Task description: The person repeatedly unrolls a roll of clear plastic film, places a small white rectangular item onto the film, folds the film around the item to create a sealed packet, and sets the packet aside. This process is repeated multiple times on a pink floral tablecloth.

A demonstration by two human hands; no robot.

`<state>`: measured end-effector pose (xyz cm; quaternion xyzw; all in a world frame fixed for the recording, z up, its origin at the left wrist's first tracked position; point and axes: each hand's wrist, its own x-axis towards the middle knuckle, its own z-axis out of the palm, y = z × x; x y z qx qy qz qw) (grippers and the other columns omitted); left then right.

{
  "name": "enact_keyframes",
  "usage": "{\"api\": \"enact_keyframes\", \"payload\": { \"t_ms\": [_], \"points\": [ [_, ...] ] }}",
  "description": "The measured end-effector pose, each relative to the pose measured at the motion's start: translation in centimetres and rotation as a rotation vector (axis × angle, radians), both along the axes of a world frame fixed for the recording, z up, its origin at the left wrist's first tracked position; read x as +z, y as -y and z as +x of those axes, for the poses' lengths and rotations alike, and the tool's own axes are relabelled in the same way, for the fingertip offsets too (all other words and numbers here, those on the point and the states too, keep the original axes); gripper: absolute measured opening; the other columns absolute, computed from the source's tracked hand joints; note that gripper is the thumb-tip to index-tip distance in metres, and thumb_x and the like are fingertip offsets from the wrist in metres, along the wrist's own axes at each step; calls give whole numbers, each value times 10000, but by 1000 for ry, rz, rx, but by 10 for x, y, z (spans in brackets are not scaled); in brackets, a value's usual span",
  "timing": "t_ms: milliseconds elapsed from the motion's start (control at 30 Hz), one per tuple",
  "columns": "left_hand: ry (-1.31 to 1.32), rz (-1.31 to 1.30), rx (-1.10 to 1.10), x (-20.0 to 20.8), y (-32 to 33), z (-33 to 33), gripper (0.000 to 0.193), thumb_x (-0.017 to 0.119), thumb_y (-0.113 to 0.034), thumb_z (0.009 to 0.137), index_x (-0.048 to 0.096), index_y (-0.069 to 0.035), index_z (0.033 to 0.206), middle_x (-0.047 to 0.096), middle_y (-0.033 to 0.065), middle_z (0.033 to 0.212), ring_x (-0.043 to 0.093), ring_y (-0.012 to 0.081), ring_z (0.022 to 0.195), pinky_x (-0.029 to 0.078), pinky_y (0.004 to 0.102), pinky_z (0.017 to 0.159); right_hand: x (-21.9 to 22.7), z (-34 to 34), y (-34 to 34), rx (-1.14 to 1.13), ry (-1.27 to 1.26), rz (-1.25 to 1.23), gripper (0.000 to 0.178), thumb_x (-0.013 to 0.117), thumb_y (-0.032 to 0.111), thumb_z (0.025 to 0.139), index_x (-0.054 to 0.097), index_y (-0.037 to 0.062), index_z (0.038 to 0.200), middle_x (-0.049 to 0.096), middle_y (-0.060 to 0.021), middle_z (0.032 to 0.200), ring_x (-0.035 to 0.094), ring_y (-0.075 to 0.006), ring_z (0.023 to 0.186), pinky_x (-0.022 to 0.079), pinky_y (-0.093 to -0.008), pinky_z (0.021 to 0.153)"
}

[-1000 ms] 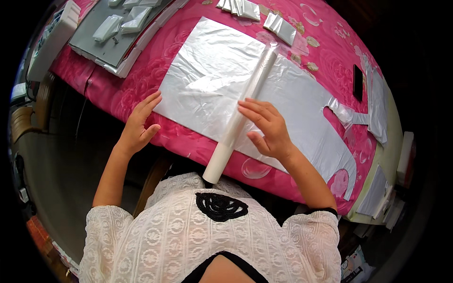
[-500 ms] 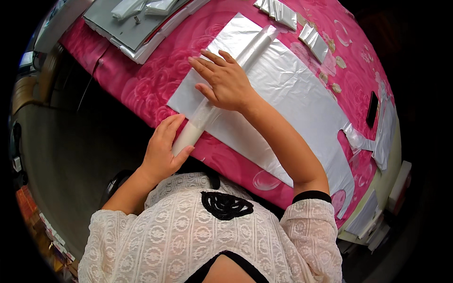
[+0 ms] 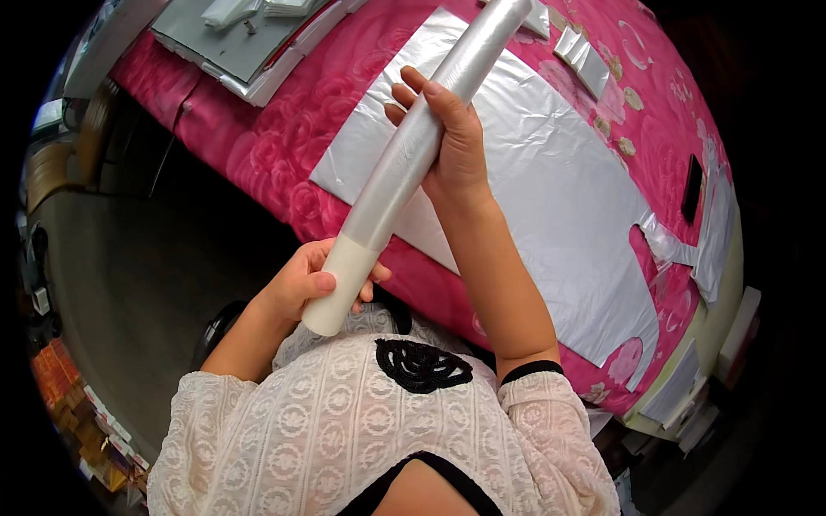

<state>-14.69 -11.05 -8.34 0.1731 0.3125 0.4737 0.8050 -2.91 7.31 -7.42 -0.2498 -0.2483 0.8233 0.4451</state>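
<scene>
A long roll of clear plastic film on a white core is raised above the table, slanting from near my lap up to the far right. My left hand is closed round the bare white core at its near end. Higher up, my right hand grips the wrapped part, thumb on top and fingers beneath. Under the roll, a flat stack of silvery plastic bags lies on the pink cloth, with handle cut-outs at its right end.
A pink floral tablecloth covers the table. Grey boards with folded plastic packets stand at the far left. Small folded packets lie beyond the bags. A black phone is at the right, and a wooden chair at the left.
The roll has come up off the bag stack toward me. My right hand, earlier lying flat over it with fingers spread, now grips it from below; my left hand has closed round the core.
</scene>
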Motion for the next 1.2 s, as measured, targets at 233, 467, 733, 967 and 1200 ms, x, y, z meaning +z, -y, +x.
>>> {"api": "enact_keyframes", "payload": {
  "t_ms": [233, 467, 733, 967, 1200],
  "points": [
    [-587, 107, -192, 4, -22, 29, 609, 689, -352, 792, 462, 23, 1214, 584, 64, 864, 619, 130, 737, 525, 263, 628, 28, 43, -1, -114, 239, 209, 619, 685, 198, 765, 332, 15, 1239, 540, -98, 930, 587, -161, 841, 526, -319, 735],
    [-12, 44, -256, 12, -29, 56, 752, 496, -631, 829, 484, 34, 1179, 587, 69, 845, 610, 134, 745, 523, 264, 653, 33, 81, 18, -135, 76, 171, 615, 644, 169, 775, 303, -11, 1254, 545, -79, 873, 578, -155, 775, 520, -328, 728],
    [-823, 117, -106, 12, -50, 85, 364, 658, -240, 808, 543, -6, 1063, 593, 43, 807, 568, 111, 699, 470, 268, 639, 23, 98, 25, -230, 242, 191, 597, 675, 149, 780, 327, -40, 1226, 556, -109, 893, 600, -177, 802, 519, -329, 737],
    [-361, 31, -412, 11, -53, 74, 676, 719, -318, 735, 416, -5, 1250, 578, 53, 808, 598, 134, 714, 504, 274, 619, 20, 109, 18, -243, 141, 92, 583, 686, 133, 770, 332, -29, 1204, 536, -119, 909, 587, -173, 795, 520, -317, 732],
    [-342, -194, -249, 11, -56, 79, 855, 366, -711, 819, 434, 3, 1286, 627, 137, 965, 601, 177, 772, 516, 284, 645, 0, 113, 15, -271, 282, -56, 538, 699, 120, 757, 367, 0, 1162, 512, -110, 926, 584, -177, 791, 527, -316, 692]
  ]
}}
